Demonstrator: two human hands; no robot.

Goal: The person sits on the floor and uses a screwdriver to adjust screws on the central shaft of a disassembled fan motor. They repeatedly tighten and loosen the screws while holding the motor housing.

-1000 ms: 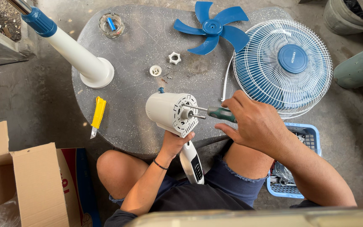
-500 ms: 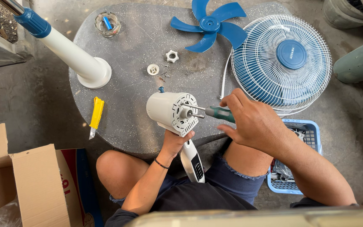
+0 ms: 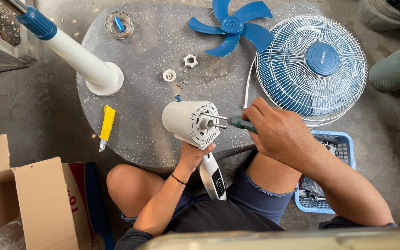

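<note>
A white fan motor housing (image 3: 187,121) lies on its side at the near edge of a round grey stone table (image 3: 149,78). My left hand (image 3: 194,155) grips it from below, near its white neck with a button panel (image 3: 213,178). My right hand (image 3: 278,133) holds a green-handled screwdriver (image 3: 237,122), whose metal tip meets the housing's front face beside the motor shaft.
On the table lie a blue fan blade (image 3: 233,28), white wire fan grilles with a blue hub (image 3: 312,65), two small white nuts (image 3: 179,67), a glass ashtray (image 3: 119,25), a white fan stand pole (image 3: 83,59) and a yellow utility knife (image 3: 106,126). A blue basket (image 3: 330,172) sits right, cardboard boxes (image 3: 28,199) left.
The view has drifted slightly. Both hands stay on the motor housing and screwdriver in nearly the same pose.
</note>
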